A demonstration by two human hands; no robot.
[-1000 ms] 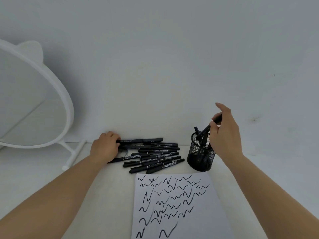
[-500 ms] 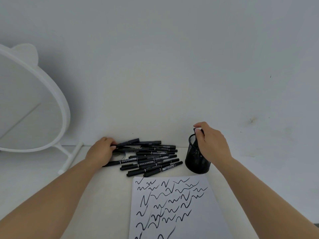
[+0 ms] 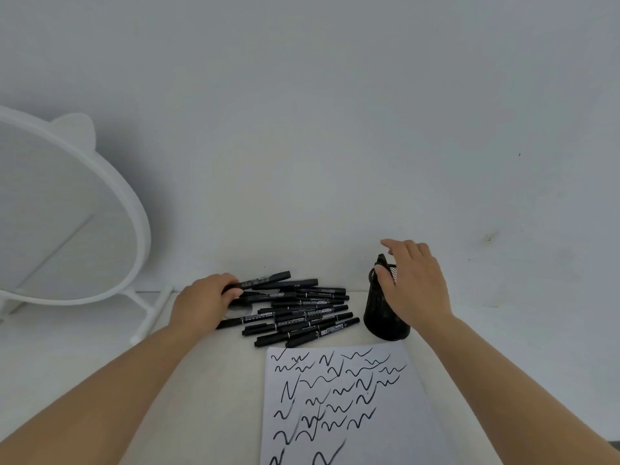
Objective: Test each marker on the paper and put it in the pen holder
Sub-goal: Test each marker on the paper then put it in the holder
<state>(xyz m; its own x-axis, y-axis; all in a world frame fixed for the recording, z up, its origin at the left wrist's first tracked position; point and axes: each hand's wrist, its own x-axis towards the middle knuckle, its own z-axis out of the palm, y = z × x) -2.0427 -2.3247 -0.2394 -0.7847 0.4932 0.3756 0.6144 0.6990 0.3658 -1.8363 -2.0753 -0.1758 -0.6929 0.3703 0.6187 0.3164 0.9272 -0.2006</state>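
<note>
Since the earlier frame the right hand [image 3: 414, 286] has let its marker go into the pen holder [image 3: 385, 313] and now spreads loose-fingered over the rim, holding nothing, while the left hand [image 3: 204, 302] has tilted one marker [image 3: 263, 281] up off the pile [image 3: 298, 313]. That marker sits pinched at its left end, long axis running left to right and rising slightly rightward, free end pointing toward the holder. Judged nearest, the left hand must carry it down to the paper [image 3: 349, 397], which lies just below pile and holder.

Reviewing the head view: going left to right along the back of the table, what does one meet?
Round white-framed mirror on a stand → left hand gripping a marker → pile of black markers → black mesh pen holder → right hand with fingers spread over the holder.
</note>
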